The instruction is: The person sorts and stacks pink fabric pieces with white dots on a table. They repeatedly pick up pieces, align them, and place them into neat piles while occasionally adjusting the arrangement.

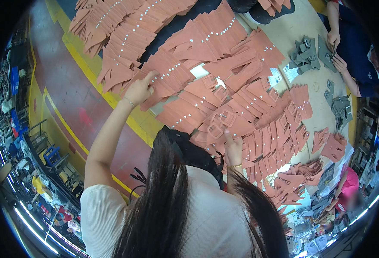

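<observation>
Two hands: both over a table (pixel 320 101) spread with salmon-coloured cut pieces; the left reaches farther out, the right is nearer the body.
Left hand: at the left end of a fanned stack (pixel 173 79), forefinger stretched out and thumb apart, fingertips on or just above the pieces; nothing is visibly pinched.
Fanned stack: directly beyond and to the right of the left hand, much nearer it than the right; its row of small white squares (pixel 169 70) runs slantwise, away and rightward from that hand.
Right hand: upright at the near edge of a buckled piece (pixel 240 124), one finger raised against it; whether it grips cannot be told.
Buckled piece: just ahead of the right hand and well to the right of the left; its two square buckles (pixel 215 130) line up on a slant, near left to far right.
Other rows: more overlapping salmon pieces (pixel 280 133) right of the right hand; others lie beyond the left.
Co-worker's hands (pixel 339 63): far ahead and right of both hands, at a grey-green piece (pixel 326 53).
Containers: a blue bin (pixel 14 80) far left of the left hand; contents too small to tell.
</observation>
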`<state>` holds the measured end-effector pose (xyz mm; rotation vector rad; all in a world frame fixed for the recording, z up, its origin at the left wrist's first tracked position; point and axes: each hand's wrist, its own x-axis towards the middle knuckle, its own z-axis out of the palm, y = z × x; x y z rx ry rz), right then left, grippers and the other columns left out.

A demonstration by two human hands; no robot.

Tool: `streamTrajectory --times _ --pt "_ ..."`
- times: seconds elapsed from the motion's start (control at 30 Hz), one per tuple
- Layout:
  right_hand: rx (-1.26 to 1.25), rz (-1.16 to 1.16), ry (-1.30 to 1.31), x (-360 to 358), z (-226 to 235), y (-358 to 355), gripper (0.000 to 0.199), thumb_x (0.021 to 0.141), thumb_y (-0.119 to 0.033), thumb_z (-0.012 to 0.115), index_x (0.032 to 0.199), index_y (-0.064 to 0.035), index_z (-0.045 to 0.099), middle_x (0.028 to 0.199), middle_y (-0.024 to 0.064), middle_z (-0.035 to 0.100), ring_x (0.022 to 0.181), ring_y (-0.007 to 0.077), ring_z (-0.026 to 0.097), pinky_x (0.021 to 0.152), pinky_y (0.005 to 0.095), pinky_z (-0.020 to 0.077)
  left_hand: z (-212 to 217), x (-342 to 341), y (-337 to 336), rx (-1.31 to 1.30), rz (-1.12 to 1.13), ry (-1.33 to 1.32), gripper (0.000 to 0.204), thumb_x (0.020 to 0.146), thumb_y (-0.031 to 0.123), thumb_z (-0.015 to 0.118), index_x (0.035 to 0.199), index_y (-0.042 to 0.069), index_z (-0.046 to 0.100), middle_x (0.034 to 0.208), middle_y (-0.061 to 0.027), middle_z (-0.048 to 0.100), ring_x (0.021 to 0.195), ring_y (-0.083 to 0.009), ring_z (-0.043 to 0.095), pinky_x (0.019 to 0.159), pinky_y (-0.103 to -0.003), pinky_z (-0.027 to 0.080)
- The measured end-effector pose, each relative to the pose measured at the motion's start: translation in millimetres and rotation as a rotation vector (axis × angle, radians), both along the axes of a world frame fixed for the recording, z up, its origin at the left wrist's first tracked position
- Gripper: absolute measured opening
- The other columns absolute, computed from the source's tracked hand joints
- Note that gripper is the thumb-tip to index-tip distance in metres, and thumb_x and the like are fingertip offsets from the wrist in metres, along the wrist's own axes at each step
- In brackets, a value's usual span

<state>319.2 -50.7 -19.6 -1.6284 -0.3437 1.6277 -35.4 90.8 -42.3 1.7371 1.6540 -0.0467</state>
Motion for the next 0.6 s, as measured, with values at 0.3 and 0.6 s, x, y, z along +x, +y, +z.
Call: streamTrajectory --times 0.3,0.6 --pt "0.042 -0.047 0.02 4.1 -6.8 -5.2 0.034 0.092 -0.013 0.061 0.122 0.0007 0.053 0.114 0.0044 0.06 0.099 0.0119 0.056 0.083 0.0262 0.0453 0.9 -1.8 2.8 -0.06 0.026 -0.02 0.053 0.08 0.008 0.052 0.129 0.02 0.038 0.069 -0.0209 0.063 0.066 -0.0404 0.062 0.064 -0.05 0.049" --pt "0.006 -0.035 0.007 3.5 -2.8 -3.4 0.033 0.092 -0.014 0.062 0.12 0.0007 0.055 0.112 0.0044 0.061 0.097 0.0114 0.056 0.081 0.0257 0.0452 2.7 -1.8 4.1 -0.099 0.034 0.01 0.056 0.08 0.007 0.052 0.132 0.021 0.038 0.078 -0.019 0.065 0.066 -0.035 0.064 0.064 -0.044 0.05"
